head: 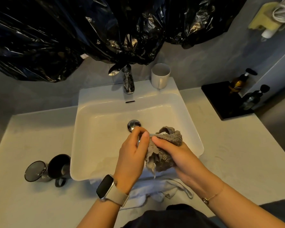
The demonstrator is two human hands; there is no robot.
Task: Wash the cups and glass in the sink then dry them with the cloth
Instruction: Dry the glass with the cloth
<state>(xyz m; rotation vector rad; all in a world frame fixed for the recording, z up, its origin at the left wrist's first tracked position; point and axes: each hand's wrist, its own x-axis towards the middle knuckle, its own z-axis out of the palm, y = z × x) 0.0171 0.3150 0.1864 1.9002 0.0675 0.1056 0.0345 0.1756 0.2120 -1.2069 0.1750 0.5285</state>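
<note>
While both hands (pixel 152 150) grip cloth (pixel 161 152) around a largely hidden glass (pixel 138 140), drying proceeds; next, probably worktop (pixel 229 145) placement.

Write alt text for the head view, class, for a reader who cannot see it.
Over a white sink, the left hand holds a clear glass while the right hand rubs it with a grey cloth. A white mug stands by the tap.

No legible text, label or number anywhere.
</note>
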